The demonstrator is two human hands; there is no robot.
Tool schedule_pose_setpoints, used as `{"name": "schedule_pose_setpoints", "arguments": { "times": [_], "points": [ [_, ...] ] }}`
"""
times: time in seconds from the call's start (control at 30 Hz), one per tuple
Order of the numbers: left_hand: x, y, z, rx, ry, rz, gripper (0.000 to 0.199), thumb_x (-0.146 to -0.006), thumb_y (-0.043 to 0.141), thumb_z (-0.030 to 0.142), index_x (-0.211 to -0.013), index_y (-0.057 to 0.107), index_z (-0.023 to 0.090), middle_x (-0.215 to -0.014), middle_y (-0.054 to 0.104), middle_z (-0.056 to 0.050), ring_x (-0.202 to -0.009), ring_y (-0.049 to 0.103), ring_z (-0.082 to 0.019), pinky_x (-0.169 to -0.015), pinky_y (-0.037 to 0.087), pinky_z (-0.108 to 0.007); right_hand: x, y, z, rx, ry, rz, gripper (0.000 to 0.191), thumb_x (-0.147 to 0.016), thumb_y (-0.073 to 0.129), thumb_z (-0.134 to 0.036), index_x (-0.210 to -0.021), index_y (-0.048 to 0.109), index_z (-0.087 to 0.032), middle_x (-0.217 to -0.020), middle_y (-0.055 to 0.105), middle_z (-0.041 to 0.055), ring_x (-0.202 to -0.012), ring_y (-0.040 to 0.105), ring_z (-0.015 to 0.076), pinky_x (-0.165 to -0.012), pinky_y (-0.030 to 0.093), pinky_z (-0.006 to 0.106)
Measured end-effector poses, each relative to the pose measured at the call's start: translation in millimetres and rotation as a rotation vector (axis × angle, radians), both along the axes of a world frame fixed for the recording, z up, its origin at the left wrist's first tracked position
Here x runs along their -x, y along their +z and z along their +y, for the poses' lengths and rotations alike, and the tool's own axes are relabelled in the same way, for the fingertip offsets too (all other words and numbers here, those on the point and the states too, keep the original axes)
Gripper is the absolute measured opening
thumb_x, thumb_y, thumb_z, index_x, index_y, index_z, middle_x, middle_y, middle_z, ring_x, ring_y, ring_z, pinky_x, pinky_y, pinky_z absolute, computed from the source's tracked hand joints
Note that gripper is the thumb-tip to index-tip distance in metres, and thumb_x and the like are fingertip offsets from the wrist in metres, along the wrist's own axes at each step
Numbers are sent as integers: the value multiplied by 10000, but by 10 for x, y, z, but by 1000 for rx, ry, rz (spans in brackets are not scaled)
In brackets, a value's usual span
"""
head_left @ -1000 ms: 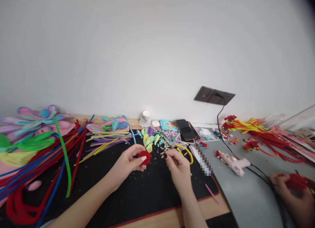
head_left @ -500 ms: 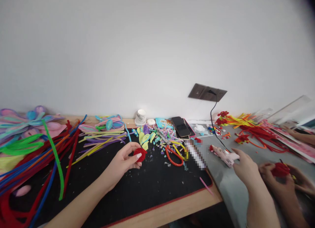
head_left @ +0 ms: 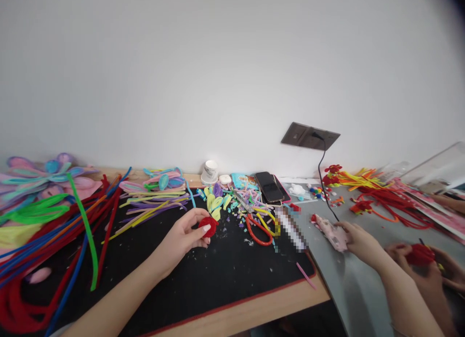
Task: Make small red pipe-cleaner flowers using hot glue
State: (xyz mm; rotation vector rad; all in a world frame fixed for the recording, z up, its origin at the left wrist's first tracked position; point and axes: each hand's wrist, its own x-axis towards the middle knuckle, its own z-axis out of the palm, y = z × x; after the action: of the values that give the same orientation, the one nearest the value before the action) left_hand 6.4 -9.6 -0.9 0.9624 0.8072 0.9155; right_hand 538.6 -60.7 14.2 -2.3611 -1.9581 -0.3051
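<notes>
My left hand (head_left: 192, 230) pinches a round, fuzzy red pipe-cleaner piece (head_left: 208, 226) between thumb and fingers, above the black mat (head_left: 232, 279). On the grey table to the right, my right hand (head_left: 359, 241) has its fingers round the rear end of a pale pink glue gun (head_left: 331, 232). The gun's nozzle end points left and away from me; a black cord (head_left: 322, 182) runs from the wall toward it. Red-and-yellow-handled scissors (head_left: 259, 232) lie on the mat between my hands, beside yellow petal-shaped loops (head_left: 215, 208) and cut scraps.
Long pipe cleaners (head_left: 87, 230) cover the mat's left side. Along the wall stand a paper cup (head_left: 209, 171) and a phone (head_left: 269, 187). A co-worker's hands (head_left: 428, 266) hold a red piece close to my right forearm. Red pipe cleaners (head_left: 403, 208) lie behind them.
My right hand has come slightly left and closer round the glue gun's rear end. The red piece in my left hand shows more of its round face. The view has shifted a little.
</notes>
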Motion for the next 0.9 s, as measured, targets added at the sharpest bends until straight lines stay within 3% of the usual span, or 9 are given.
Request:
{"name": "schedule_pose_setpoints", "arguments": {
  "times": [0.1,0.23,0.37,0.5,0.7,0.9],
  "points": [
    [3,5,-10,-2,-1,-2,240,-778,654,318,-967,536,229,-901,579,12,-630,566,-83,-618,476,-229,159,134,-55,15,-39,68,453,-555,508,-146,-999,595,-172,-959,663,132,-891,646,286,-745,477,342],
    [2,-2,-20,-15,-1,-3,244,-776,651,312,-979,545,227,-881,577,11,-631,567,-93,-613,474,-234,603,396,-166,-130,-145,194,511,-604,550,-331,-1084,510,-159,-925,666,146,-858,648,321,-711,488,375],
    [3,-25,-18,-27,-6,4,247,-783,641,293,-1004,557,221,-887,583,1,-643,574,-100,-625,473,-242,1228,541,-216,-278,-28,439,446,-701,502,-383,-1096,529,-178,-1004,673,120,-888,641,290,-739,496,349],
    [11,-51,-18,-24,-1,-8,241,-777,648,297,-992,568,221,-870,591,2,-644,572,-103,-626,471,-248,1859,534,-177,-167,234,769,416,-745,522,-320,-1126,589,-167,-1049,674,116,-1016,606,295,-813,489,337],
    [9,-36,-27,11,-13,-53,217,-788,645,267,-980,561,216,-859,585,14,-650,570,-85,-632,463,-226,2603,414,-143,31,424,945,218,-686,578,-223,-872,691,-203,-688,664,32,-728,625,245,-624,507,301],
    [-1,-34,-18,53,-25,-114,227,-770,665,244,-976,573,220,-865,586,16,-653,563,-78,-622,456,-213,2936,235,-113,119,501,1003,54,-695,559,-154,-698,602,-188,-594,556,-24,-536,491,133,-513,408,229]
  ]
}}
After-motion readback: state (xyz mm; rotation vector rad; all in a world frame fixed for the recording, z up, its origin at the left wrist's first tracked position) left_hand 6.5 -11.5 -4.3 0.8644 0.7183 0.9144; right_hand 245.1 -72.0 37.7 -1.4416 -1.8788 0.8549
